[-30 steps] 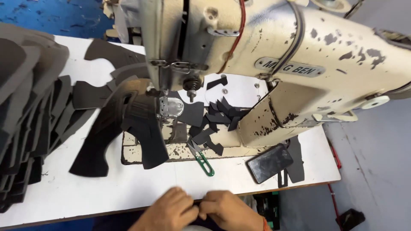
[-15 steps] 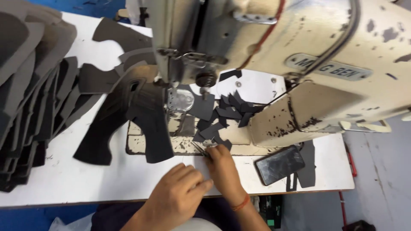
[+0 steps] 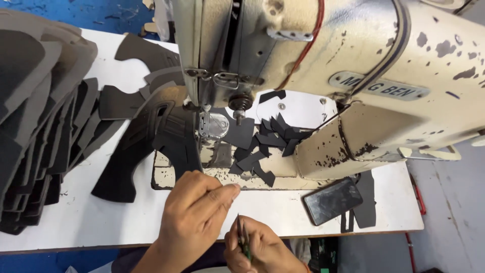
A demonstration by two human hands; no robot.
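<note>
Left hand: the left hand (image 3: 194, 212) hovered loosely curled and empty above the white table (image 3: 91, 222), fingertips toward the small black cut pieces (image 3: 255, 162) on the sewing machine (image 3: 313, 76) bed
Right hand: the right hand (image 3: 257, 247) was clamped on green-handled thread snips (image 3: 243, 238), blades up
Work: the dark shoe upper (image 3: 151, 146) lay under the needle
Advice: keeping the snips pointed away from the reaching fingers seemed wise
</note>
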